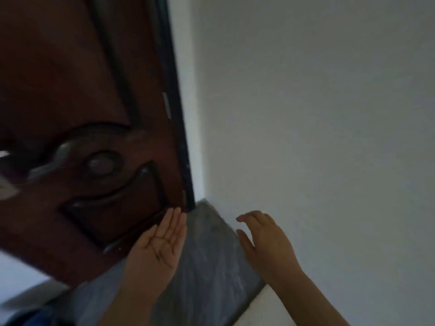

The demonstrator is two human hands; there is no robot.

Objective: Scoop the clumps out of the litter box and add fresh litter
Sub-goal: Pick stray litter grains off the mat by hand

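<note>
No litter box, scoop or litter shows in the head view. My left hand (pixel 159 245) is held palm up with straight fingers, its fingertips close to the lower edge of a dark carved wooden door (pixel 77 114). My right hand (pixel 263 241) hovers palm down with relaxed, spread fingers in front of a white wall. Both hands hold nothing. The picture is dim and blurred.
The brown door fills the left half, its dark edge (pixel 181 137) meeting the white wall (pixel 317 114) on the right. A grey marbled floor strip (pixel 207 267) runs between door and wall below my hands. A blue patch (pixel 35 318) shows at the bottom left.
</note>
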